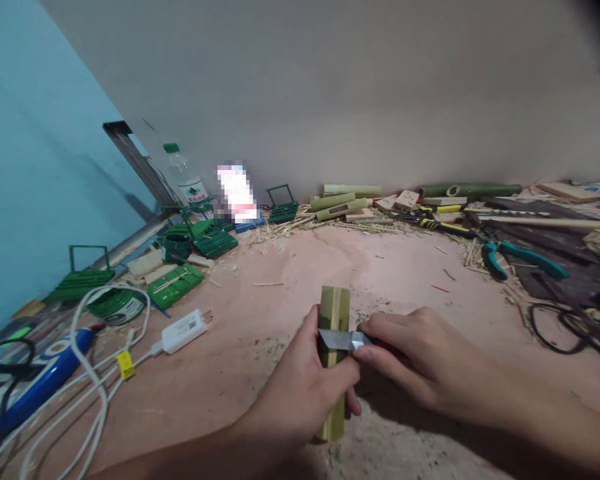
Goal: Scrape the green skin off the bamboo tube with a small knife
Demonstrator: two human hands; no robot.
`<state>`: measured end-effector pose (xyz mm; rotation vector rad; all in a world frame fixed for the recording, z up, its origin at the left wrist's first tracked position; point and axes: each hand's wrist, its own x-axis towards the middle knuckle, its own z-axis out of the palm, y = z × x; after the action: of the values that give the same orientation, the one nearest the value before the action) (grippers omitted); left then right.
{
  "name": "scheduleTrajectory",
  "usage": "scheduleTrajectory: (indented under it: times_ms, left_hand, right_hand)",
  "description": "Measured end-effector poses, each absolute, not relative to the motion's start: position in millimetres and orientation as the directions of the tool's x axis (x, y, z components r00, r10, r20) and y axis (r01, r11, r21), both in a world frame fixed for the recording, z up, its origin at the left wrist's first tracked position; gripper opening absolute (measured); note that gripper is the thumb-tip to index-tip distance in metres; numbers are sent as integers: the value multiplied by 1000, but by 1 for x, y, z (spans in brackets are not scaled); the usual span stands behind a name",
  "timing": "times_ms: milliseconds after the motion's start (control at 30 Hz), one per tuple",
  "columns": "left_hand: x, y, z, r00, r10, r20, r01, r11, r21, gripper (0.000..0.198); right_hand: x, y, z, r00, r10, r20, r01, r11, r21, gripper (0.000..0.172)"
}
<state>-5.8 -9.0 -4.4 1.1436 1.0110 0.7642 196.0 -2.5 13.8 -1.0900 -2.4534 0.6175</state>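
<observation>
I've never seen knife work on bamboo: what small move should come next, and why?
Perhaps a light forward stroke: the right hand holds the knife, blade across the bamboo, while the left hand grips it, thumb on the blade's near side.

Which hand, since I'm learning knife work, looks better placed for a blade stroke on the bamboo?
The right hand, probably: it holds the knife, whose blade lies across the bamboo. The left hand is occupied gripping the bamboo.

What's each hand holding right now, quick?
Left hand: closed around the bamboo.
Right hand: closed, holding the knife.
</observation>
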Motion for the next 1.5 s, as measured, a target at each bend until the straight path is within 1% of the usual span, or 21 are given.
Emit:
scheduleTrajectory:
  times_ms: [100,233,300,367,500,600,700,833,967,1133,1267,1367,1500]
  left_hand:
    - [-4,-12,-2,391,868,-305,14,326,945,37]
    - [1,-19,1,469,782,-411,73,429,900,51]
    - [1,-19,2,478,785,-395,71,414,907,51]
    - [0,-17,2,449,817,-363,50,382,923,46]
    - [-5,-12,-1,403,846,-350,39,366,930,42]
    - [-7,-10,-4,411,848,-334,16,359,933,43]
    - [-8,-9,-7,414,859,-302,-13,338,941,37]
    - [-7,-8,-9,423,867,-264,-52,315,948,33]
    - [-6,-8,-12,415,875,-250,-55,298,953,30]
    - [-6,-8,-15,423,875,-238,-35,278,960,30]
    - [-5,-7,-12,410,877,-250,-11,279,960,32]
    - [-4,-7,-6,416,870,-265,1,291,957,34]
    - [-4,-8,-3,413,877,-244,2,267,964,30]
  right_hand:
    - [198,2,15,-577,801,162,611,554,-565,38]
    - [208,18,18,-341,919,197,667,384,-638,42]
    - [213,24,20,-265,938,222,667,344,-661,43]
    - [215,26,22,-250,936,248,649,352,-674,43]
    - [212,19,21,-302,916,265,639,401,-656,44]
    - [207,11,18,-403,889,215,616,438,-655,43]
    - [203,5,16,-502,852,149,586,462,-666,42]
    - [198,1,15,-566,817,110,576,487,-657,43]
    - [195,-2,18,-593,802,70,596,496,-632,40]
    - [194,-5,21,-594,804,34,640,498,-586,43]
    - [193,-5,23,-597,802,25,638,493,-591,44]
    - [193,-4,24,-580,814,36,655,492,-574,45]
    - [193,-3,24,-576,816,41,649,487,-585,44]
